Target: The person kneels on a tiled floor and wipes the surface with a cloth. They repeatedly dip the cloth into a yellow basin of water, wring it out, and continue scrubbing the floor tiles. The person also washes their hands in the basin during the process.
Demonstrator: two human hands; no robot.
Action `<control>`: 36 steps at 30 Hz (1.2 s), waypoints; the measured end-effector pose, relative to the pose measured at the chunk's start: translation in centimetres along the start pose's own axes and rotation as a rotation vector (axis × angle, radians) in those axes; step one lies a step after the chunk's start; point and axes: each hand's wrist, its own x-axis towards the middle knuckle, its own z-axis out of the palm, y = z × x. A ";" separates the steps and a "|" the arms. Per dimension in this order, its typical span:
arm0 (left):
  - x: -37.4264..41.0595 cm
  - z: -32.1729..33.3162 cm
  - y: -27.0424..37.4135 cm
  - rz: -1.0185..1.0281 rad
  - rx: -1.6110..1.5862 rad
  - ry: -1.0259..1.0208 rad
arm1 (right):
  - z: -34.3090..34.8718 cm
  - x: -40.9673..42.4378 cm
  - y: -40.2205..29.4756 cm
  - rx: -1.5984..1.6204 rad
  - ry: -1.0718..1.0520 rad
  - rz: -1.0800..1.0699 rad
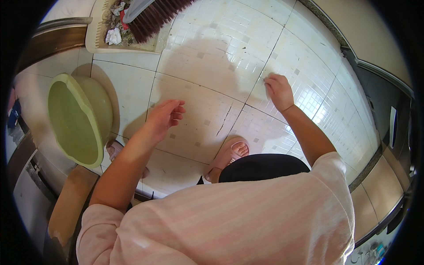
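Observation:
My left hand (166, 116) hangs above the tiled floor (185, 132) with its fingers loosely curled and apart, holding nothing. My right hand (280, 91) is farther to the right over the tiles, its thumb and fingers drawn together. A tiny speck shows by those fingertips, but whether they grip it is unclear. Nearest to the left hand stands a pale green plastic basin (105, 102), tipped on its side with its mouth facing left. At my feet are pink slippers (225, 154), the left one partly hidden behind my forearm.
A cream dustpan (92, 36) at the upper left holds crumpled paper (113, 36) and dirt. The maroon bristles of a broom (149, 25) rest over it. Small specks and a thin dark broken line (224, 121) mark the floor. Dark-edged cabinets (381, 195) border the right side.

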 end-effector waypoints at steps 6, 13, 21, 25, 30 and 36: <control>-0.1 0.4 0.5 0.040 0.012 0.038 | -1.0 0.0 0.3 0.264 0.062 0.491; 0.4 -0.4 -0.6 0.033 0.010 -0.035 | -0.3 0.4 -0.2 0.014 0.027 0.299; -2.4 2.4 2.4 0.242 0.174 -0.003 | -3.8 5.2 -7.6 1.542 -0.348 0.798; -3.8 4.3 5.4 0.555 0.266 -0.113 | -6.7 8.6 -13.4 1.757 -0.519 0.647; -8.2 4.5 8.7 0.725 0.437 -0.104 | -9.0 12.9 -19.2 1.708 -0.613 0.471; -13.8 -1.7 9.8 0.831 0.655 0.251 | -9.1 16.6 -27.2 1.814 -0.864 0.297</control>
